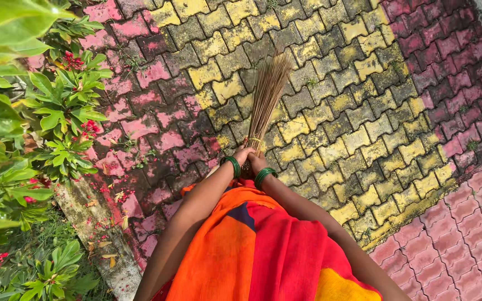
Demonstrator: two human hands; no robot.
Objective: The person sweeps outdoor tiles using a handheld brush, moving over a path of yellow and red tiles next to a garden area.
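Observation:
A stick broom made of thin brown twigs points away from me over the paved ground, its bristles fanned at the far end. Both hands grip its bound base. My left hand closes on the handle end from the left, a green bangle at the wrist. My right hand holds the same end just beside it, also with green bangles. Orange, red and yellow cloth covers my body below the hands.
Interlocking paving blocks in yellow and faded pink cover the ground. A stone kerb runs along the left, with leafy plants and red flowers behind it. Fallen petals and dry leaves lie by the kerb.

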